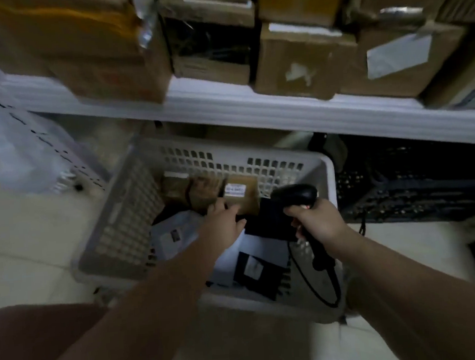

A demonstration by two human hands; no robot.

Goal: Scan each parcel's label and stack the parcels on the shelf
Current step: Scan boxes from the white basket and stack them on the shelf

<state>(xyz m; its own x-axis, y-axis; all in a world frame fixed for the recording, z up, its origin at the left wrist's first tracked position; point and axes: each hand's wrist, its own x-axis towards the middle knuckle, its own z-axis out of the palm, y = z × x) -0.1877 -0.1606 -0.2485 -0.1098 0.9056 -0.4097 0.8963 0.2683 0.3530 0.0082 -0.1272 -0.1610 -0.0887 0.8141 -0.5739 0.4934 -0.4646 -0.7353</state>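
The right hand [317, 220] is clenched round the handle of a black scanner [297, 196], whose head sits over the white basket [257, 155]. The left hand [224, 222] reaches into the basket, fingers on a small brown parcel [246, 204] with a white label [234, 191]; through the blur I cannot tell whether it grips or only touches. The parcel lies against the basket's far wall. Above the basket runs the shelf [253, 109], stacked with cardboard boxes [301, 61].

1. The left hand [222, 222] is inside a white basket [257, 157], its fingers [214, 208] touching a brown labelled parcel [242, 199]; the grip is unclear.
2. The right hand [317, 220] grips a black scanner [294, 196] over the basket.
3. Cardboard boxes [301, 61] fill the shelf [253, 107] above.
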